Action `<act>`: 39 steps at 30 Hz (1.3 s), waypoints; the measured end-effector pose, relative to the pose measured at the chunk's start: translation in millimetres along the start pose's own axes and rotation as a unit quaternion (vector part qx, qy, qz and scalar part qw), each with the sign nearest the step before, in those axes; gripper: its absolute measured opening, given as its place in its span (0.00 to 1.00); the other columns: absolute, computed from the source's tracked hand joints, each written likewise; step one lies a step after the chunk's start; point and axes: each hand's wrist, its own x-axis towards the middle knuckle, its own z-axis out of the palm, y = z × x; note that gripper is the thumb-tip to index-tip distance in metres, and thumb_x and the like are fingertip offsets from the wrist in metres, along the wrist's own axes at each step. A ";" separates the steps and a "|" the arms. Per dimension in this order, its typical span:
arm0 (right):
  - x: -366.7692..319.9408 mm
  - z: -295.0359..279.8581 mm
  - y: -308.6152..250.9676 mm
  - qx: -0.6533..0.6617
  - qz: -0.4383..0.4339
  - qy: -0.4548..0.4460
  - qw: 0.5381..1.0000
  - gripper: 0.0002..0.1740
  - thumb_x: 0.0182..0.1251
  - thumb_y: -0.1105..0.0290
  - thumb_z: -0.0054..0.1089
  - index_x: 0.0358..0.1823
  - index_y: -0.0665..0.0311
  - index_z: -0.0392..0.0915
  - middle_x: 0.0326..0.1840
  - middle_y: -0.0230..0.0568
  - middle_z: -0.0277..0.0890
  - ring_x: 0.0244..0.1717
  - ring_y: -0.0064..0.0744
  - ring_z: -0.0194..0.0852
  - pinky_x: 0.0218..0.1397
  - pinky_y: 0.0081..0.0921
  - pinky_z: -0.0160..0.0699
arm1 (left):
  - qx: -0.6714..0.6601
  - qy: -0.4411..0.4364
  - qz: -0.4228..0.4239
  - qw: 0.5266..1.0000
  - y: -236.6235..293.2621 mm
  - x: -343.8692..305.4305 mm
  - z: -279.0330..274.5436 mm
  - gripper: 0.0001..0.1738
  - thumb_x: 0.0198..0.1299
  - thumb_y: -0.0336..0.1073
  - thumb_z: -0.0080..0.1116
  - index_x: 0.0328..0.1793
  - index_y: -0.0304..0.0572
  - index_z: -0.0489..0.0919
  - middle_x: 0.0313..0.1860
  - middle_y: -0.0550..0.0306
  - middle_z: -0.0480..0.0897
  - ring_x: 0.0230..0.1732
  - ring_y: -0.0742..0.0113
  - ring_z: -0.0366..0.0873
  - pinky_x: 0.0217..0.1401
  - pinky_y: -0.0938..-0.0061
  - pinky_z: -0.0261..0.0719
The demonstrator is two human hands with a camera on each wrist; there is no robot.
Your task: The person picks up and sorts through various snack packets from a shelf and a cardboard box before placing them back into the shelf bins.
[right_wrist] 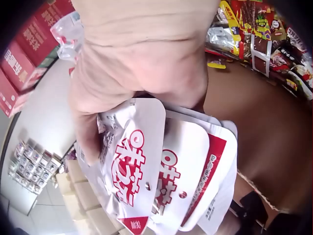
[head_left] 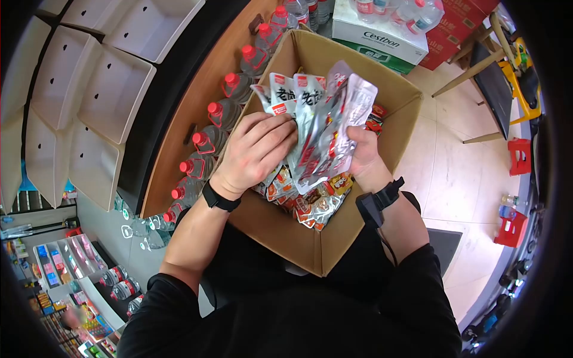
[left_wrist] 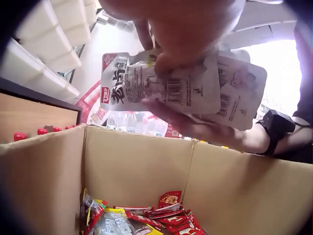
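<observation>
A fanned stack of silvery-white snack packets [head_left: 325,128] with red and black print is held above an open cardboard box [head_left: 394,89]. My right hand [head_left: 365,152] grips the stack from its right side; in the right wrist view its thumb lies along the packets [right_wrist: 161,171]. My left hand [head_left: 259,149] is at the stack's left side, with bent fingers. In the left wrist view, the left thumb and fingers pinch a packet [left_wrist: 181,85] by its edge, and the right hand [left_wrist: 195,125] supports the stack from below. Smaller red and orange snack packets [head_left: 316,206] lie inside the box.
Large water bottles with red caps [head_left: 224,113] line the wooden ledge [head_left: 173,149] left of the box. White bins [head_left: 113,89] stand farther left. Behind are a Cestbon carton [head_left: 382,39] and red cartons [head_left: 456,27]. A chair [head_left: 489,83] stands at right.
</observation>
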 end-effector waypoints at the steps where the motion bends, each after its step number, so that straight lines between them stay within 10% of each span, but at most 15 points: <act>1: -0.9 -1.3 5.1 0.013 0.012 -0.028 0.999 0.31 0.60 0.76 0.68 0.67 0.71 0.76 0.57 0.51 0.86 0.54 0.49 0.89 0.63 0.49 0.88 | -0.018 -0.001 -0.009 1.000 0.5 -0.3 2.2 0.13 0.48 0.29 0.65 0.41 0.35 0.85 0.48 0.52 0.87 0.56 0.56 0.85 0.59 0.59 0.84; 11: 7.9 -4.0 1.3 0.023 -0.062 0.045 0.997 0.29 0.66 0.71 0.63 0.69 0.69 0.74 0.57 0.50 0.86 0.53 0.50 0.89 0.61 0.49 0.88 | -0.178 0.077 -0.176 0.965 21.4 22.5 -28.1 0.23 0.55 0.14 0.62 0.58 0.33 0.83 0.53 0.46 0.85 0.54 0.48 0.84 0.59 0.60 0.81; 14: 10.7 -25.3 -7.7 -0.076 -0.105 0.107 0.986 0.39 0.68 0.59 0.60 0.79 0.66 0.63 0.72 0.54 0.77 0.69 0.55 0.79 0.75 0.59 0.74 | -0.489 0.069 -0.324 0.807 84.0 47.3 -77.7 0.23 0.61 0.23 0.64 0.64 0.31 0.80 0.46 0.45 0.85 0.42 0.56 0.83 0.46 0.64 0.80; 17: 9.7 -24.0 -13.8 0.008 -0.068 0.029 0.997 0.36 0.73 0.56 0.56 0.77 0.67 0.65 0.69 0.54 0.79 0.67 0.55 0.81 0.74 0.60 0.76 | -0.761 0.133 -0.050 0.633 113.0 59.9 -88.7 0.32 0.62 0.26 0.63 0.70 0.74 0.84 0.27 0.61 0.73 0.18 0.74 0.66 0.17 0.79 0.59; 26: 7.3 -13.7 -18.9 0.013 -0.122 0.046 0.991 0.23 0.70 0.73 0.63 0.66 0.66 0.76 0.55 0.46 0.87 0.50 0.42 0.90 0.56 0.43 0.92 | -0.934 0.077 -0.096 0.337 126.0 52.3 -103.9 0.22 0.66 0.25 0.58 0.61 0.60 0.89 0.26 0.60 0.69 0.16 0.71 0.66 0.16 0.77 0.59; 30: 5.1 -9.8 -21.0 0.004 -0.133 0.082 0.988 0.23 0.71 0.72 0.62 0.67 0.66 0.76 0.55 0.46 0.87 0.50 0.43 0.90 0.54 0.44 0.92 | -0.931 0.109 0.008 0.349 111.8 54.2 -78.4 0.18 0.67 0.30 0.62 0.60 0.56 0.89 0.28 0.55 0.72 0.16 0.70 0.68 0.16 0.76 0.62; 33: 6.8 -10.1 -24.4 0.010 -0.134 0.017 0.991 0.23 0.71 0.72 0.62 0.67 0.66 0.75 0.56 0.46 0.87 0.52 0.44 0.90 0.57 0.47 0.91 | -0.912 -0.124 -0.061 0.386 56.0 52.8 -77.6 0.03 0.67 0.25 0.65 0.41 0.33 0.86 0.39 0.37 0.86 0.26 0.54 0.83 0.24 0.71 0.76; 35: 10.4 -15.2 -28.0 0.012 -0.146 0.020 0.989 0.23 0.72 0.72 0.62 0.67 0.65 0.75 0.56 0.45 0.87 0.54 0.44 0.89 0.61 0.47 0.89 | -0.851 -0.003 -0.217 0.478 54.4 14.2 -40.3 0.09 0.60 0.23 0.72 0.33 0.36 0.80 0.36 0.53 0.87 0.35 0.68 0.83 0.36 0.75 0.80; 36: 13.5 -23.3 -30.2 0.045 -0.125 -0.034 0.991 0.25 0.73 0.68 0.59 0.70 0.64 0.73 0.61 0.46 0.84 0.59 0.46 0.86 0.66 0.51 0.85 | -0.645 -0.135 -0.301 0.690 26.2 19.6 -35.4 0.09 0.58 0.23 0.73 0.33 0.37 0.81 0.34 0.54 0.87 0.37 0.69 0.85 0.39 0.74 0.82; 39: 5.9 -23.4 -34.2 0.014 -0.127 -0.002 0.992 0.26 0.74 0.66 0.58 0.71 0.64 0.73 0.65 0.48 0.83 0.62 0.47 0.86 0.70 0.53 0.82 | -0.265 -0.411 -0.405 0.772 -14.0 -27.2 56.8 0.10 0.55 0.33 0.77 0.39 0.35 0.90 0.35 0.51 0.91 0.37 0.60 0.88 0.43 0.65 0.84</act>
